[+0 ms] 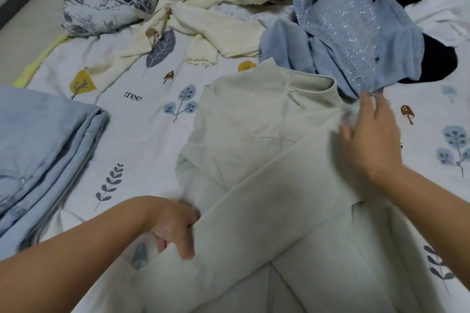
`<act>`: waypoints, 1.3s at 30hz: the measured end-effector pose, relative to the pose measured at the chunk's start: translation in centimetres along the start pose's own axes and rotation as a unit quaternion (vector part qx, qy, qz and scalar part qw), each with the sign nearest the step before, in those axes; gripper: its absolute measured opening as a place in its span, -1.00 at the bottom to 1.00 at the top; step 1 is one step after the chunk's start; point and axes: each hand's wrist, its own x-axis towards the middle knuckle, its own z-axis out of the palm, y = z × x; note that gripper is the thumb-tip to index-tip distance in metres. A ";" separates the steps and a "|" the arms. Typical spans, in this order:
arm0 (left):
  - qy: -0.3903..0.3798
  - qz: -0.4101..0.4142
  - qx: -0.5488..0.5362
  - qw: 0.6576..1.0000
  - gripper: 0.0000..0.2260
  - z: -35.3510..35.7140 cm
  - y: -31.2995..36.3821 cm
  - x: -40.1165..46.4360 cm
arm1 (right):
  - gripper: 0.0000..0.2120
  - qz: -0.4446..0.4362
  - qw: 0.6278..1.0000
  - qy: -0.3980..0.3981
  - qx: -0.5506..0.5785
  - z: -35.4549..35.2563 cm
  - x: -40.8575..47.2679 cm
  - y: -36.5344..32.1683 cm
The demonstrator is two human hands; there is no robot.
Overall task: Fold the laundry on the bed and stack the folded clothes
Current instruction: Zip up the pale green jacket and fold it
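A pale grey-green zip-neck pullover (pixel 244 140) lies flat on the bed in front of me, collar away from me. One sleeve is folded diagonally across its body. My left hand (pixel 175 229) grips the lower end of that sleeve, fingers curled round the fabric. My right hand (pixel 371 132) rests flat with spread fingers on the pullover's right shoulder beside the collar. A stack of folded light blue fabric (pixel 43 145) sits at the left.
Unfolded laundry lies behind the pullover: a light blue sparkly garment (pixel 351 33), cream knitwear (pixel 229 2), a grey floral cloth (pixel 114 0) and dark items (pixel 437 58). The bed has a white sheet with leaf prints (pixel 142 114). The bed's left edge is at the far left.
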 end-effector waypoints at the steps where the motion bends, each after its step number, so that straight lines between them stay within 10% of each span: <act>1: 0.006 0.006 -0.005 1.000 -0.77 0.1 -0.1 -0.1 | -0.36 -0.036 0.999 -0.018 -0.017 0.5 -1.7 -0.4; 6: 0.048 0.043 -0.017 0.998 -0.83 0.5 -0.5 -0.5 | -0.39 -0.058 0.930 -0.295 -0.211 2.4 -5.7 1.1; 12: 0.145 0.092 0.022 0.985 -0.87 1.9 -1.3 -1.8 | -0.59 0.120 0.993 -0.001 0.021 -0.1 -9.1 -2.0; 19: 0.260 0.130 0.003 0.957 -0.77 4.2 -2.7 -2.1 | -0.52 0.384 0.893 -0.085 0.216 1.1 -11.4 -1.6; 29: 0.281 0.046 0.122 0.951 -0.69 5.1 -3.0 -2.0 | -0.64 0.270 0.961 -0.022 0.054 -0.1 -11.6 -0.4; 33: 0.567 0.131 0.268 0.767 -0.62 7.0 -0.5 -1.6 | -0.43 0.104 0.994 0.022 -0.022 0.3 -12.8 -3.2; 39: 0.484 0.168 0.350 0.784 -0.32 8.7 0.2 2.5 | -0.34 0.057 0.962 -0.235 -0.131 4.0 -12.9 -2.9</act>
